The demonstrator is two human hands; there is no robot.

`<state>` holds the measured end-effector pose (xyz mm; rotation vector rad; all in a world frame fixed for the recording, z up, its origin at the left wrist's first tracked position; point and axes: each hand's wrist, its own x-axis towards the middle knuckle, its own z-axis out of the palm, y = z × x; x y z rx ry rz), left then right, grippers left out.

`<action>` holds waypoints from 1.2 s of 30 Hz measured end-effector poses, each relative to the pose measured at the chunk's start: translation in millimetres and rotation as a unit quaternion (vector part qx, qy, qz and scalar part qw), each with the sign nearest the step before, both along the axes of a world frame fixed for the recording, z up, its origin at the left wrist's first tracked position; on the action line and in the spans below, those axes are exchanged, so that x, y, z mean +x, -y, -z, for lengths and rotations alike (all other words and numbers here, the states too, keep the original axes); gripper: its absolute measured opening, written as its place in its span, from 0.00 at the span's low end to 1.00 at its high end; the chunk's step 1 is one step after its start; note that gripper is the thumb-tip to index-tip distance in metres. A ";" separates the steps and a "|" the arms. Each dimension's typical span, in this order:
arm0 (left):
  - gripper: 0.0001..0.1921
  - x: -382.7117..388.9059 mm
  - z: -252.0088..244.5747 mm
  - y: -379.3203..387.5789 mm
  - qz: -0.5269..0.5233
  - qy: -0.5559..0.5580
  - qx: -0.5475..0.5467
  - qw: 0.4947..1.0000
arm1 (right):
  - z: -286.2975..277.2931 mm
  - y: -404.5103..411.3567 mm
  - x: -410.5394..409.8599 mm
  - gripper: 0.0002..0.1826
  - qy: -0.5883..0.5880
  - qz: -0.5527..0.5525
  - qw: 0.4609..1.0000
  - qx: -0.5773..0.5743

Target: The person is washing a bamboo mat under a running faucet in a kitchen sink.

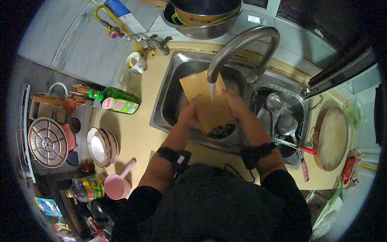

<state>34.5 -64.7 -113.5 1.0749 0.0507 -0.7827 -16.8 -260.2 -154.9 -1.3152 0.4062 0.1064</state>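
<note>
My left hand (189, 111) and my right hand (236, 104) grip opposite sides of a tan, box-like rectangular object (213, 115). Its exact kind and material cannot be told; thin ridges or layers show at its upper right edge. The object is tilted over the left basin of a stainless steel sink (164, 116). Above it curves a metal gooseneck faucet (242, 40), and a stream of water (211, 89) falls onto its upper face. The fingertips of both hands are partly hidden behind the object.
Right of the basin, a rack (297, 90) holds a ladle (274, 103) and a slotted skimmer (287, 125). A round cutting board (332, 137) lies farther right. On the left are a green detergent bottle (121, 101), stacked bowls (101, 148) and a pink dipper (117, 186).
</note>
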 end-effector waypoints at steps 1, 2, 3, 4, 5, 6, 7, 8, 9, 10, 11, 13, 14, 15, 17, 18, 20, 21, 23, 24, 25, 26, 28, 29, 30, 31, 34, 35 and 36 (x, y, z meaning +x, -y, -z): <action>0.20 -1.3 2.6 3.8 0.001 0.000 -0.005 1.000 | 2.0 3.4 0.6 0.20 0.028 -0.021 0.996 -0.080; 0.20 -5.5 -9.0 11.2 -0.001 -0.006 -0.009 1.000 | -9.4 2.9 -1.9 0.20 0.023 -0.018 0.996 -0.082; 0.20 -7.6 -16.4 8.8 -0.014 -0.009 -0.011 1.000 | -39.0 -7.2 -4.1 0.20 -0.009 -0.006 0.999 -0.033; 0.20 -7.1 -15.3 6.9 -0.017 -0.009 -0.015 1.000 | -58.6 -13.1 -7.3 0.20 -0.040 0.010 0.999 0.013; 0.20 -6.0 -14.1 7.3 -0.014 -0.020 -0.059 0.998 | -59.0 -14.2 -9.5 0.20 -0.042 0.011 0.999 0.010; 0.20 -4.7 -12.7 7.0 -0.012 -0.030 -0.102 0.994 | -58.3 -15.2 -11.1 0.19 -0.015 0.021 0.999 -0.034; 0.20 -3.5 -11.2 6.5 -0.012 -0.032 -0.105 0.994 | -58.4 -16.8 -11.8 0.19 0.013 0.029 0.996 -0.078; 0.21 -1.4 -13.8 8.3 0.000 -0.038 -0.067 0.997 | -62.3 -18.4 -10.4 0.19 0.010 0.030 0.996 -0.082; 0.23 0.4 -16.3 9.0 0.012 -0.045 -0.029 0.998 | -67.7 -20.8 -8.7 0.21 -0.006 -0.003 0.992 -0.127; 0.23 2.1 -18.9 7.5 0.013 -0.048 -0.033 0.998 | -70.8 -22.7 -6.9 0.24 -0.024 -0.035 0.984 -0.171; 0.23 1.9 -36.8 13.4 0.050 -0.013 0.076 0.996 | -60.4 -17.3 -8.0 0.24 -0.032 -0.024 0.984 -0.175; 0.23 3.3 -43.6 10.9 0.089 0.026 0.178 0.980 | -39.4 -13.7 -8.0 0.18 -0.019 0.035 0.979 -0.201; 0.23 2.4 -31.7 3.6 0.066 0.128 0.175 0.974 | -38.1 -15.5 -5.4 0.18 -0.021 0.036 0.978 -0.206; 0.24 1.7 -22.1 0.3 0.044 0.226 0.170 0.958 | -37.0 -15.8 -5.9 0.18 -0.007 0.067 0.966 -0.251; 0.23 11.3 -6.6 -5.4 0.080 0.216 0.234 0.945 | -39.7 -17.1 -10.3 0.17 0.000 0.101 0.949 -0.299; 0.23 17.4 0.2 -7.1 0.113 0.211 0.302 0.923 | -49.3 -19.1 -10.7 0.17 -0.014 0.103 0.960 -0.261; 0.23 22.4 14.7 -3.5 0.122 0.217 0.303 0.920 | -81.2 -29.3 -13.3 0.16 -0.033 0.114 0.967 -0.227; 0.24 22.3 22.5 -1.4 0.124 0.225 0.310 0.915 | -109.2 -46.1 -16.0 0.16 -0.039 0.122 0.974 -0.189; 0.23 20.0 41.7 7.0 0.108 0.213 0.247 0.939 | -106.6 -53.2 -20.3 0.16 -0.043 0.138 0.977 -0.157; 0.23 17.8 49.8 12.9 0.087 0.199 0.187 0.958 | -74.1 -45.0 -24.4 0.15 -0.021 0.128 0.971 -0.200; 0.23 18.1 60.3 14.0 0.092 0.201 0.181 0.958 | -56.0 -41.1 -24.5 0.15 0.002 0.112 0.964 -0.242; 0.22 16.5 60.7 13.7 0.118 0.267 0.111 0.950 | -60.0 -42.1 -25.4 0.15 0.000 0.119 0.962 -0.245; 0.22 14.8 60.1 14.4 0.146 0.331 0.034 0.932 | -68.8 -45.8 -27.3 0.17 -0.078 0.182 0.970 -0.138; 0.20 9.4 29.5 26.8 0.208 0.066 -0.147 0.965 | -69.1 -40.4 -34.5 0.17 -0.084 0.203 0.965 -0.141; 0.19 5.6 8.2 31.6 0.241 -0.207 -0.302 0.899 | -73.7 -41.8 -38.0 0.18 -0.126 0.204 0.948 -0.211; 0.19 5.7 13.0 30.4 0.242 -0.203 -0.304 0.899 | -81.3 -49.6 -35.5 0.19 -0.162 0.192 0.927 -0.278; 0.19 4.2 31.9 30.5 0.216 -0.152 -0.254 0.931 | -96.9 -79.2 -22.8 0.19 -0.083 0.199 0.913 -0.346; 0.20 1.4 22.4 31.0 0.209 -0.161 -0.247 0.932 | -90.7 -76.6 -23.8 0.19 -0.086 0.210 0.910 -0.346; 0.20 0.1 13.9 31.1 0.201 -0.168 -0.239 0.935 | -82.1 -72.1 -20.6 0.19 -0.078 0.183 0.916 -0.349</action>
